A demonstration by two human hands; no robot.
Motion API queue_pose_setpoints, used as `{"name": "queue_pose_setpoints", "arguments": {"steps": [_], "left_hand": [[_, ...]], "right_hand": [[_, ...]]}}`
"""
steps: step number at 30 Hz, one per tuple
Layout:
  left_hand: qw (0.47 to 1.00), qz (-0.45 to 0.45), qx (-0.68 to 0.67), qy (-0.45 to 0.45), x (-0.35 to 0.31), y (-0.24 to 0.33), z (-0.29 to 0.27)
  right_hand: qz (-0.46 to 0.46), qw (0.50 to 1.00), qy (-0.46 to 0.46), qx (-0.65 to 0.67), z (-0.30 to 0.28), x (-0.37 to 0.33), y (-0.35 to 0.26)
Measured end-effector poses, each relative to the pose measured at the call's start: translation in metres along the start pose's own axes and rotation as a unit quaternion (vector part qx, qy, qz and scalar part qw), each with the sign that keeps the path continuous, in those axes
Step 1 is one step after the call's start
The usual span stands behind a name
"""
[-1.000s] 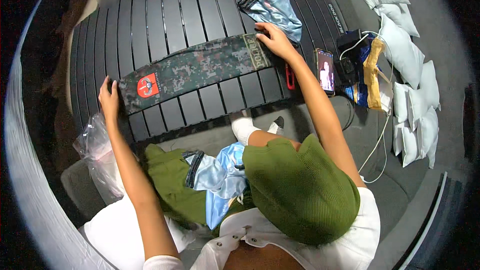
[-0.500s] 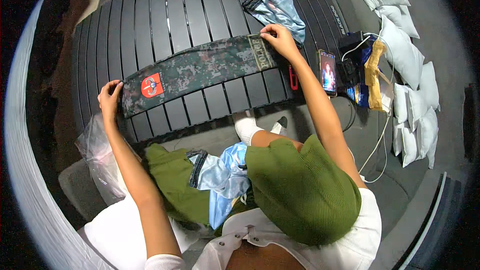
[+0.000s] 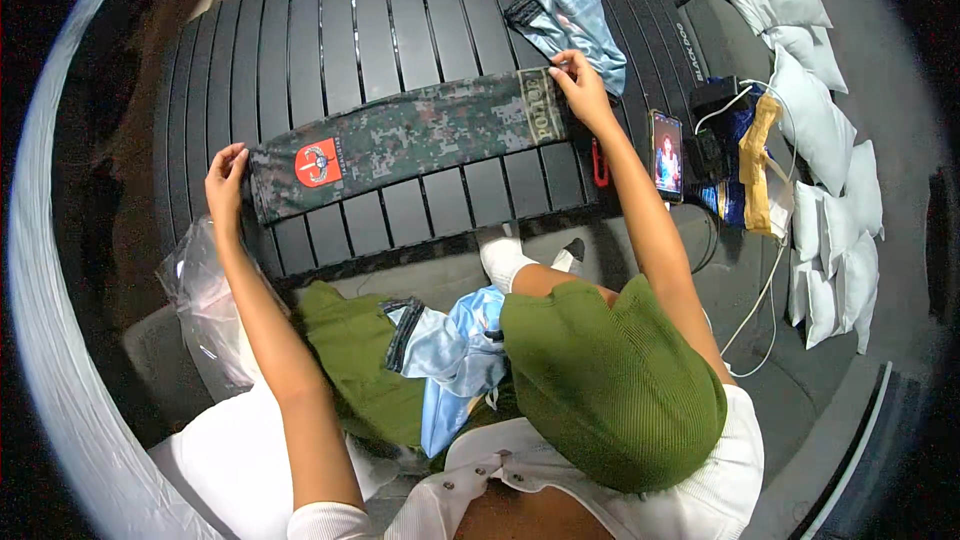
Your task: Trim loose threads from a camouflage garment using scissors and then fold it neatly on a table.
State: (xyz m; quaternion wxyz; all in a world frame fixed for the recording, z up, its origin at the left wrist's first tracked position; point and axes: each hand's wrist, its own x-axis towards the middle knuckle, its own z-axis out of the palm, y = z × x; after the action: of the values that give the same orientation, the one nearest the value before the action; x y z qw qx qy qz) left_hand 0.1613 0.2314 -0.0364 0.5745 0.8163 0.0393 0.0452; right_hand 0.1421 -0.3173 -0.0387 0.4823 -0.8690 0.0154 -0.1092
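Black slatted table (image 3: 340, 40) here, camo cloth strip (image 3: 420, 135) flat out between both grips: left hand (image 3: 228, 175) pinching one far corner, right hand (image 3: 582, 90) pinching near the other, shiny blue cloth (image 3: 572, 12) just past it.

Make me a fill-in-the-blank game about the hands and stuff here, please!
The left hand is nearest the camouflage fabric's patch, colored mainly ____.
The phone is to the ____ of the right hand.
The shiny cloth on the slatted table is light ____.

Missing words: red; right; blue.
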Motion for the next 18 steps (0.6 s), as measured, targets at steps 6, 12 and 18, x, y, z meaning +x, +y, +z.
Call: {"name": "queue_pose_setpoints", "arguments": {"steps": [6, 12, 18], "left_hand": [[0.996, 0.045, 0.061, 0.041, 0.003, -0.016, 0.009], [0.986, 0.058, 0.124, 0.095, -0.003, -0.01, 0.021], [0.968, 0.065, 0.209, 0.12, -0.014, 0.011, 0.033]], "right_hand": [[-0.02, 0.999, 0.037, -0.033, 0.01, -0.004, -0.001], [-0.038, 0.995, 0.059, -0.077, 0.016, -0.003, -0.004], [-0.053, 0.989, 0.086, -0.109, 0.022, -0.003, 0.002]]}}
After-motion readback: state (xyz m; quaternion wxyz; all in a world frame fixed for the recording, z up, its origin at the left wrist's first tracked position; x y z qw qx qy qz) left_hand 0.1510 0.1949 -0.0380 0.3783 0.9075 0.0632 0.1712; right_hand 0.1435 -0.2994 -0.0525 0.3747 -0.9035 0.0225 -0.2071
